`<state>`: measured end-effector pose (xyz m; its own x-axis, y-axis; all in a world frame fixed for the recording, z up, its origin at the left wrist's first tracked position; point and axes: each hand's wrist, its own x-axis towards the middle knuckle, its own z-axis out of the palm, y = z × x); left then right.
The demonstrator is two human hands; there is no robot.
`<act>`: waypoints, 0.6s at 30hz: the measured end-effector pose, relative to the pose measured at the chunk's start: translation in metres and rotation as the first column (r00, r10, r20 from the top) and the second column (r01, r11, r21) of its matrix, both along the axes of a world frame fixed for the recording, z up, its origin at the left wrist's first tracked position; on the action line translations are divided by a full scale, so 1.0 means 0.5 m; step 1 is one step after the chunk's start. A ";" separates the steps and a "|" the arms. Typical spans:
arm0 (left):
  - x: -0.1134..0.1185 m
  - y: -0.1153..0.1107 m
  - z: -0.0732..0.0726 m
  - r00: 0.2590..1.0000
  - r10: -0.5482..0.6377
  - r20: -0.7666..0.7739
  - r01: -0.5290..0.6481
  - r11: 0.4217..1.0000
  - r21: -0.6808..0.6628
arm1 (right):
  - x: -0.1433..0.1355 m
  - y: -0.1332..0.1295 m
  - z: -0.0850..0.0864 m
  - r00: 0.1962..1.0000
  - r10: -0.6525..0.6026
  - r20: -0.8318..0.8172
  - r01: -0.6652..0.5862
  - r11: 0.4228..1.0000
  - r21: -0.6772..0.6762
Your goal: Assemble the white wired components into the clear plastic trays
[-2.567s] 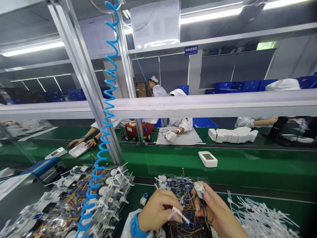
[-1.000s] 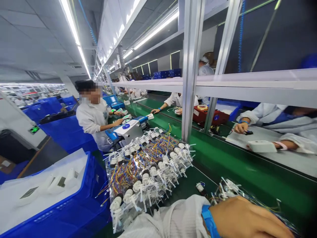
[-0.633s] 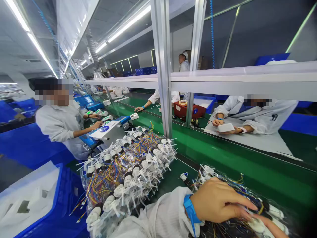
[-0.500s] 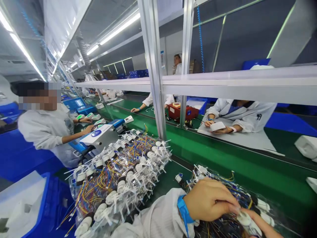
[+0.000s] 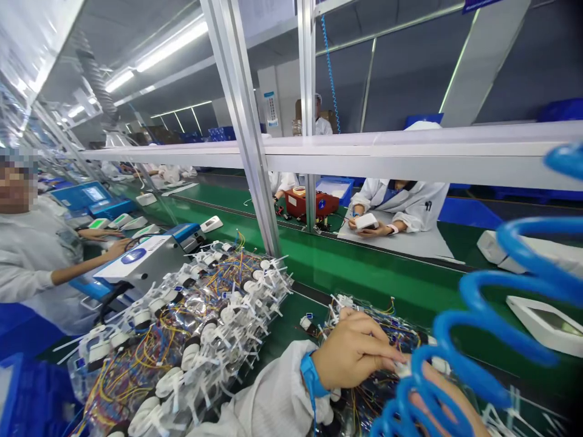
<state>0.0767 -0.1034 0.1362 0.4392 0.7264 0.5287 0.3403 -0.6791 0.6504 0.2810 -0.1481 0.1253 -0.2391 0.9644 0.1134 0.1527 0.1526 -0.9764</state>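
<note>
Left hand: the left hand, a blue strap at its wrist, has thumb and fingertips pinched on a small white part.
Right hand: the right hand comes up to the same part; the hose covers some of it, so whether its fingers grip cannot be told.
White part: between the two hands, above the nearer wired pile; blurred.
Nearer pile: the wired pile lies beneath the hands on the dark green surface.
Bigger pile: left of the sleeve, a larger bundle of white-capped pieces, coloured wires and clear plastic.
Loose piece: one black-and-white piece lies between the piles.
Blue hose: the coiled hose hangs close to the camera.
Belt: a white device with a screen lies on the green belt.
Across: a co-worker holds a white box.
</note>
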 end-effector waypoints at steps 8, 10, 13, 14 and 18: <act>0.002 -0.004 0.002 0.976 0.018 0.217 -0.003 0.998 -0.066 | 0.003 0.002 -0.008 0.989 0.037 0.146 -0.059 0.986 0.154; 0.002 -0.005 0.006 0.977 0.026 0.214 -0.016 0.999 -0.045 | 0.001 0.002 -0.007 0.987 0.025 0.158 -0.055 0.980 0.191; 0.003 -0.003 0.011 0.975 0.059 0.215 -0.059 0.998 -0.005 | -0.001 0.001 0.004 0.986 0.016 0.167 -0.055 0.972 0.228; 0.003 -0.003 0.012 0.975 0.067 0.211 -0.069 0.998 -0.001 | -0.001 0.000 0.009 0.986 0.015 0.166 -0.053 0.972 0.228; 0.001 -0.002 0.007 0.986 0.051 0.160 -0.050 0.999 -0.015 | 0.002 -0.004 0.016 0.983 0.027 0.182 -0.066 0.976 0.210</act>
<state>0.0773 -0.1046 0.1399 0.3120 0.7518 0.5809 0.2648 -0.6560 0.7068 0.2822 -0.1500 0.1332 -0.3181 0.9095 0.2675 0.3080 0.3660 -0.8782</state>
